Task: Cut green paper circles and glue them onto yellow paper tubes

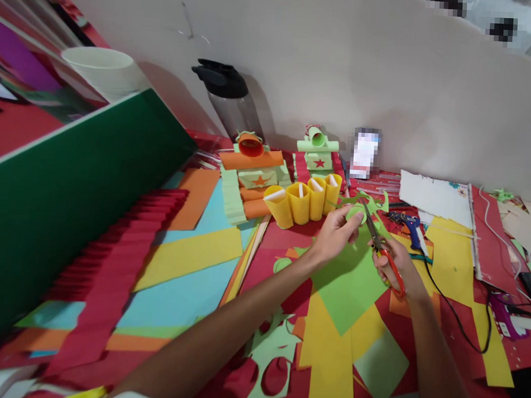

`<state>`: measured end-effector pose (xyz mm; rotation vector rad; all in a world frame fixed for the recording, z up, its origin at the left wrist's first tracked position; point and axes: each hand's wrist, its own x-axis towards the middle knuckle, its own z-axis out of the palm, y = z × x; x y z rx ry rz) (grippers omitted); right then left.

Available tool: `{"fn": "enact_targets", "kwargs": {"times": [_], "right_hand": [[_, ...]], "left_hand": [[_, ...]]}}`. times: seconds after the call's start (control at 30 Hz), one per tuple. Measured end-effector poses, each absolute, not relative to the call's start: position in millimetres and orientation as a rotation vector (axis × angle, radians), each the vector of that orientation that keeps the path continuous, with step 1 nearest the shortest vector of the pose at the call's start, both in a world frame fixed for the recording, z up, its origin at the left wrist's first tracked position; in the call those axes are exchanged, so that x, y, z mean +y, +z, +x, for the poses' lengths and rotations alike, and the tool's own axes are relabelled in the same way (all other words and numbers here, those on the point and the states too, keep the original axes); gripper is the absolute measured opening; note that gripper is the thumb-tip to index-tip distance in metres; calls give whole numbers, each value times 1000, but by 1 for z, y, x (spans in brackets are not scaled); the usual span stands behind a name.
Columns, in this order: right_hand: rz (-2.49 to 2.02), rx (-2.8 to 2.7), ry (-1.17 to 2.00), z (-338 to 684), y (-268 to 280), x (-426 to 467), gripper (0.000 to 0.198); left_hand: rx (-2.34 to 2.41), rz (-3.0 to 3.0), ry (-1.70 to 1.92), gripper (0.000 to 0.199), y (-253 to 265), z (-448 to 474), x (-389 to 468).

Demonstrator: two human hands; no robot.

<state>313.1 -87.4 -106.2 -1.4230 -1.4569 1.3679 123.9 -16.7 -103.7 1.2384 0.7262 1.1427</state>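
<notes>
My left hand (338, 231) pinches a piece of light green paper (357, 214) with a rounded edge. Red-handled scissors (393, 270) sit in my right hand (395, 262), their blades beside the green paper at my left fingertips. Curled green offcuts (374, 200) hang behind the blades. Below both hands lies a bright green sheet (343, 292) over yellow paper strips (328, 360). Left of them is a light green sheet with round holes cut out (268, 356). Several yellow paper rolls (298, 202) stand just beyond my left hand.
Two paper tank models, one orange (251, 174) and one green (317, 157), stand near the wall with a bottle (230, 99). A phone (364, 152) leans there. A blue glue gun (410, 227) with a cord lies right. A green board (82, 201) slants along the left.
</notes>
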Motion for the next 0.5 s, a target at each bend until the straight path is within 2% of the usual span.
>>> {"fn": "enact_targets", "kwargs": {"times": [0.3, 0.5], "right_hand": [[-1482, -1358, 1339, 308, -100, -87, 41], [-1459, -1387, 1330, 311, -101, -88, 41]], "left_hand": [[730, 1307, 1070, 44, -98, 119, -10], [715, 1324, 1024, 39, -96, 116, -8]]}}
